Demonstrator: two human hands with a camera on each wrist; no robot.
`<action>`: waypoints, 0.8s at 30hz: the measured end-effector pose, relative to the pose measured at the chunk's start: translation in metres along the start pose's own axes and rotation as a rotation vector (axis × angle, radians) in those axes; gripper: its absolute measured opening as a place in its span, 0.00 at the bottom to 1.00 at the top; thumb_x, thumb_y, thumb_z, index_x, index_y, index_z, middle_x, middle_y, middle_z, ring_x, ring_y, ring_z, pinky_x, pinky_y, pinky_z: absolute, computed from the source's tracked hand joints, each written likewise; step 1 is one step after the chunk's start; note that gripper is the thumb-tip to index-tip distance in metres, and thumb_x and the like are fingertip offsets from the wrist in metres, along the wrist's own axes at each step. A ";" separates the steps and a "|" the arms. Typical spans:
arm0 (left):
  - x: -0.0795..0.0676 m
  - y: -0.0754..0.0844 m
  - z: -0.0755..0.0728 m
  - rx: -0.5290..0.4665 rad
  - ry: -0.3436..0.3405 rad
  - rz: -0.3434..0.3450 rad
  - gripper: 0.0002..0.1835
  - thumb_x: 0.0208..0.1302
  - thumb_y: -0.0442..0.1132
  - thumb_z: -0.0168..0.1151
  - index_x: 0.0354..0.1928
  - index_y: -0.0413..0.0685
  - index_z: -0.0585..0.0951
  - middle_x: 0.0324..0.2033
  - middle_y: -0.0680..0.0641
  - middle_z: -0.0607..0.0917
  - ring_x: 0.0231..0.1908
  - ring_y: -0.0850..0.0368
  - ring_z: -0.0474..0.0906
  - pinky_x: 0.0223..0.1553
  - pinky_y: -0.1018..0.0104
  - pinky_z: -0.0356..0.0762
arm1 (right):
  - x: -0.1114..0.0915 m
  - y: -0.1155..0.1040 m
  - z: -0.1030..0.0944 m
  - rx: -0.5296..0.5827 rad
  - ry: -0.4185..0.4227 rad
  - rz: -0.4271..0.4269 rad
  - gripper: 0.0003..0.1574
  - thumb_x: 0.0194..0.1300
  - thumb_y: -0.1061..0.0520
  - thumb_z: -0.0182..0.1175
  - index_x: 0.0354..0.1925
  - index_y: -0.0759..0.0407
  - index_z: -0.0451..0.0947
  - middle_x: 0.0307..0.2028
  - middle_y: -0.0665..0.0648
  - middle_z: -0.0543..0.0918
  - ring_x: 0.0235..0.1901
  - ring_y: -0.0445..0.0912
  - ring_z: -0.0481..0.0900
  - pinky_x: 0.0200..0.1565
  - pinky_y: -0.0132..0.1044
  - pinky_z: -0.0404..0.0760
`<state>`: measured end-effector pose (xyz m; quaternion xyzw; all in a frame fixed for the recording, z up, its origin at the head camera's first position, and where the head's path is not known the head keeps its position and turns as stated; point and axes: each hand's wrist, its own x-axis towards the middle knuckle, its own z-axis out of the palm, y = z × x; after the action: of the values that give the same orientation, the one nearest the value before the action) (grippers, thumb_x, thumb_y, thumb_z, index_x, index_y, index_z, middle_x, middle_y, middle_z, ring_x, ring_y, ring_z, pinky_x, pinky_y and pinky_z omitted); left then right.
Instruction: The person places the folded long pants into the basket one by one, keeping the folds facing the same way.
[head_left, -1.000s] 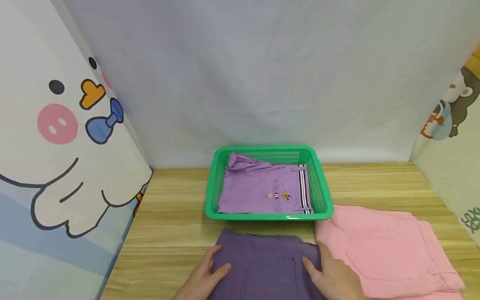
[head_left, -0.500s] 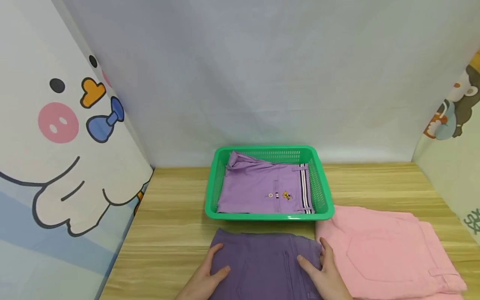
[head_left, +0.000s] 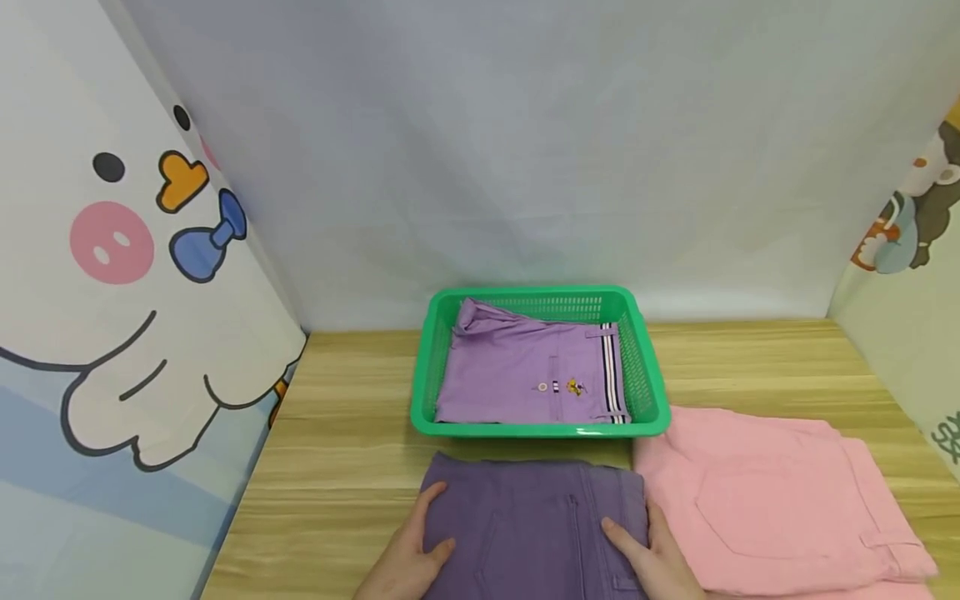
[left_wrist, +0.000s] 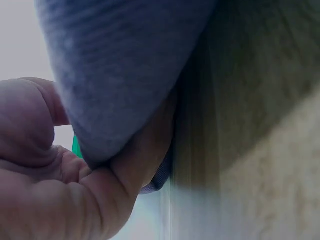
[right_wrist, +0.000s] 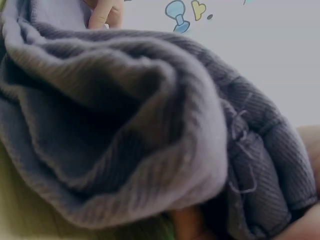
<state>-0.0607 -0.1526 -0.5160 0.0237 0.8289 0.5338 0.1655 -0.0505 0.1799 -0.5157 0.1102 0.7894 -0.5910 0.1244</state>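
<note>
A folded pair of dark purple trousers [head_left: 525,533] lies at the front of the table, waistband to the right. My left hand [head_left: 408,546] grips its left side, thumb on top. In the left wrist view, fingers [left_wrist: 142,150] reach beneath the folded cloth, close to the tabletop. On the waistband side, my right hand [head_left: 654,557] holds the edge with its thumb on top; its other fingers are mostly hidden. The right wrist view shows the trousers' rolled, layered edge [right_wrist: 150,187] with loose threads. Behind stands a green basket [head_left: 540,430] containing folded light purple trousers [head_left: 502,367].
Folded pink trousers [head_left: 780,500] lie on the wooden table [head_left: 337,442] at right, beside my right hand. A pale curtain [head_left: 525,150] hangs behind the basket, and a cartoon-printed panel [head_left: 112,333] borders the left side.
My right hand has shifted its grip at the waistband edge, and the fold there lies flatter and straighter. The left hand stays nearly in place. The basket has not visibly moved on the table.
</note>
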 end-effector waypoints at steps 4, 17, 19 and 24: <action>0.000 -0.001 0.000 0.025 0.017 0.015 0.41 0.69 0.31 0.66 0.81 0.43 0.60 0.73 0.19 0.66 0.74 0.20 0.63 0.71 0.24 0.62 | -0.003 0.000 -0.002 0.007 0.039 -0.017 0.55 0.74 0.52 0.66 0.82 0.71 0.46 0.70 0.75 0.72 0.63 0.58 0.78 0.59 0.41 0.79; -0.004 0.006 0.001 -0.009 0.036 0.028 0.40 0.69 0.31 0.66 0.80 0.45 0.63 0.75 0.23 0.67 0.74 0.22 0.63 0.71 0.24 0.62 | -0.009 -0.009 -0.009 0.072 0.047 -0.010 0.56 0.71 0.56 0.69 0.83 0.65 0.47 0.72 0.75 0.71 0.57 0.52 0.83 0.48 0.36 0.83; -0.005 0.007 0.001 -0.005 0.048 0.037 0.40 0.68 0.31 0.67 0.80 0.46 0.64 0.75 0.24 0.68 0.74 0.23 0.64 0.71 0.25 0.63 | -0.010 -0.012 -0.010 0.072 0.049 0.000 0.56 0.71 0.55 0.69 0.83 0.64 0.47 0.72 0.76 0.72 0.57 0.56 0.84 0.47 0.37 0.84; -0.008 0.009 0.000 -0.001 0.088 0.049 0.39 0.67 0.31 0.67 0.79 0.50 0.67 0.74 0.28 0.71 0.73 0.27 0.68 0.71 0.30 0.66 | -0.012 -0.017 -0.009 0.098 0.049 0.001 0.55 0.72 0.56 0.68 0.83 0.62 0.47 0.70 0.76 0.74 0.52 0.49 0.85 0.45 0.38 0.85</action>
<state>-0.0547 -0.1502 -0.5062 0.0205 0.8342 0.5388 0.1159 -0.0457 0.1838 -0.4939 0.1309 0.7621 -0.6262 0.0999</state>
